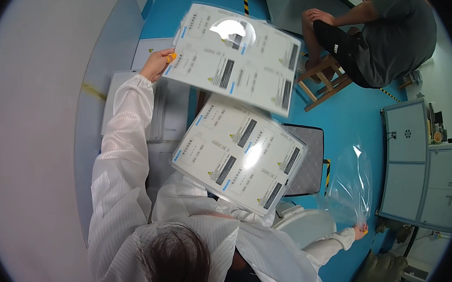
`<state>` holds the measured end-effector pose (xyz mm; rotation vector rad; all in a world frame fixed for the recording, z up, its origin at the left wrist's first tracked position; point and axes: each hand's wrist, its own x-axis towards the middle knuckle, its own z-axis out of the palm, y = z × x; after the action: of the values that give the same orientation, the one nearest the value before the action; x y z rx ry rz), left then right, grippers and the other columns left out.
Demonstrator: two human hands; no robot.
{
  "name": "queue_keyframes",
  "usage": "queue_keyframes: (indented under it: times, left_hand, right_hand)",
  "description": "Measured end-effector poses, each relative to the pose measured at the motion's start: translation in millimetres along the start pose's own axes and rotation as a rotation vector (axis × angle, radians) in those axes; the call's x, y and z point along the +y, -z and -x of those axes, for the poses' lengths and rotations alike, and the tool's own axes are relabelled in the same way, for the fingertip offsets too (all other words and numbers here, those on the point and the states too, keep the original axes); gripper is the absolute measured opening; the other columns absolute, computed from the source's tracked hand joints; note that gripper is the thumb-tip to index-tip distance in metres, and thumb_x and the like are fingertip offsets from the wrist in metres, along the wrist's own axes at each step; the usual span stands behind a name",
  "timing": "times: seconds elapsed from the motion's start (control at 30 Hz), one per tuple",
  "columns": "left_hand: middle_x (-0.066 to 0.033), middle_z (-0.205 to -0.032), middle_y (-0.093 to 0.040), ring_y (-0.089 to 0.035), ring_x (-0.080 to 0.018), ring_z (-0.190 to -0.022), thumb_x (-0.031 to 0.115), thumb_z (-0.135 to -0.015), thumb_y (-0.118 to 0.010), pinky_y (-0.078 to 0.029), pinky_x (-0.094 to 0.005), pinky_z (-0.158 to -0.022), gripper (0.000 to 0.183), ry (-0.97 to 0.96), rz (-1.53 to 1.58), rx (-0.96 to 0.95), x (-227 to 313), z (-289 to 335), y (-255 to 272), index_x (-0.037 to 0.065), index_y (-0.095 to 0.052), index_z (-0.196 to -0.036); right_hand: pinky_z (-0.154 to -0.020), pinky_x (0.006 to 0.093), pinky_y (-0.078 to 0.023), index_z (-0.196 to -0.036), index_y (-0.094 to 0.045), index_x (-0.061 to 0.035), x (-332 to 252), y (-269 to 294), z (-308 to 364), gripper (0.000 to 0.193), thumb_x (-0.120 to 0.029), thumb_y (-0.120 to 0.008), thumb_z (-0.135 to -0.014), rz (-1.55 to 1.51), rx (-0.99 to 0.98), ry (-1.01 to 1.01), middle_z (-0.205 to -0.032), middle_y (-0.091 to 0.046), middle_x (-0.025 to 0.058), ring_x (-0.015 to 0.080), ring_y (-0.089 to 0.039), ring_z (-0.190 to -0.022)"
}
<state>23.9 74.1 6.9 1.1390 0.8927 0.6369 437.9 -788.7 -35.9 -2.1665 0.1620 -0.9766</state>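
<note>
- The left grip (157,64) is clamping the left edge of a raised printed sheet (242,83), which is hanging just beyond the lap stack (258,136) of similar sheets and overlapping its far edge in view.
- Over on the lap stack's right, well apart, the right grip (359,231) is closing tightly around the gathered end of a clear plastic film (351,187)!
- A grey padded panel (311,164) is showing beside the lap stack's right edge.
- Beyond and right of the stack, a seated person (393,40) is occupying a wooden stool (324,90).

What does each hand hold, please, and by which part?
Left hand: upper printed sheet, by its left edge. Right hand: clear film, by its near end.
</note>
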Motion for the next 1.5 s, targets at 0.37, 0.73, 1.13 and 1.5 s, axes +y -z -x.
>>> queue_keyframes:
  times: [0.37, 0.73, 1.13, 1.5]
  left_hand:
    - [-0.0117, -0.088, -0.060, -0.056, -0.0114, -0.061, 0.005, -0.084, -0.052, -0.044, -0.0221, -0.047, 0.032, -0.008, -0.141, 0.213, -20.4, -68.7, -19.0, -0.005, -0.050, -0.115]
    - [-0.0103, -0.081, -0.062, -0.056, -0.0107, -0.062, 0.004, -0.077, -0.053, -0.045, -0.0210, -0.054, 0.033, -0.165, -0.332, 0.156, -33.8, -16.1, 11.5, -0.007, -0.055, -0.109]
    - [-0.0223, -0.080, -0.060, -0.059, -0.0338, -0.069, 0.006, -0.073, -0.053, -0.047, -0.0362, -0.066, 0.023, -0.135, -0.980, -0.237, -129.3, 189.5, -6.2, -0.001, -0.064, -0.093]
    - [-0.0212, -0.093, -0.061, -0.061, -0.0327, -0.080, 0.001, -0.074, -0.052, -0.047, -0.0329, -0.075, 0.024, 0.024, -0.921, -0.140, -113.4, 209.8, -20.3, -0.005, -0.060, -0.096]
  right_hand:
    - [-0.037, 0.0204, -0.022, -0.085, -0.049, -0.0030, -281.8, 57.7, 58.7, 0.027, -0.028, -0.042, -0.092, -1.555, -0.637, -0.266, -0.058, -0.041, 0.0013, 0.0071, -0.024, -0.039]
    - [-0.052, 0.0178, -0.035, -0.099, -0.057, -0.0019, -468.1, -38.9, 318.4, 0.035, -0.034, -0.054, -0.084, -0.812, -1.899, -0.096, -0.063, -0.049, -0.0021, 0.0050, -0.043, -0.054]
    - [-0.058, 0.0192, -0.039, -0.092, -0.060, 0.0028, -439.3, -118.9, 443.4, 0.017, -0.011, -0.052, -0.086, -0.784, -1.675, -0.095, -0.073, -0.058, -0.0003, 0.0047, -0.048, -0.064]
    - [-0.049, 0.0166, -0.030, -0.094, -0.058, 0.0030, -447.4, -118.9, 441.7, 0.017, -0.011, -0.049, -0.088, -0.828, -1.617, -0.178, -0.066, -0.049, -0.0040, 0.0018, -0.038, -0.055]
